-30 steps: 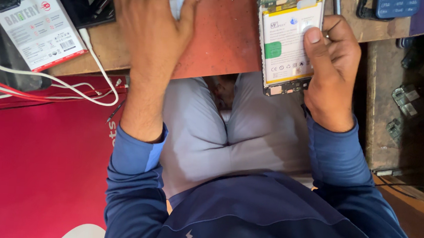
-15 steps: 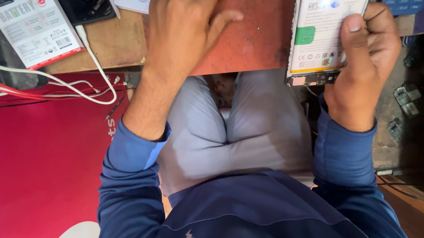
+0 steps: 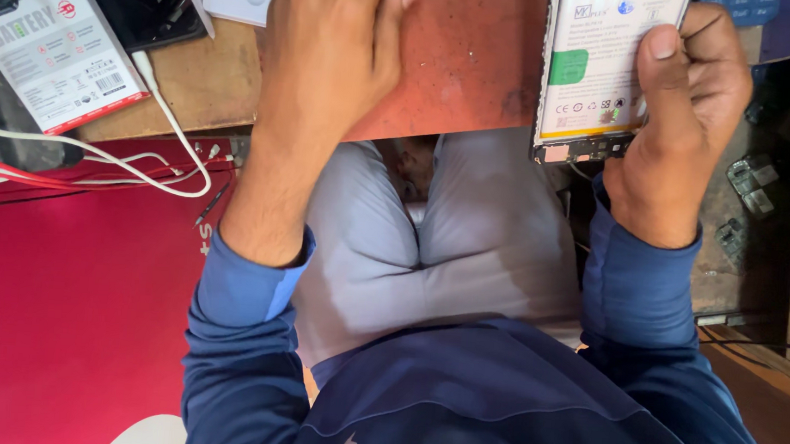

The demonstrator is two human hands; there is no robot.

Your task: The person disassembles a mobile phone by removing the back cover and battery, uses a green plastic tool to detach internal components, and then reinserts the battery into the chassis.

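Note:
My right hand grips an opened phone by its right edge, thumb pressed on its face. The phone's back is off, showing a white battery with a green patch and the board at its lower end. It hangs over the near edge of a red-brown work mat. My left hand rests knuckles-up on the mat to the left of the phone, fingers bent. Its fingertips are cut off by the top edge, so anything under them is hidden. Both arms wear blue sleeves.
A white battery box with a red edge lies at the top left on the wooden bench. White and red cables trail over a red surface. Small metal parts sit in a dark recess at the right.
The view has shifted so that both hands and the phone sit further right and higher in frame. My left hand's fingers have gone from spread to bent. The right hand keeps hold of the phone.

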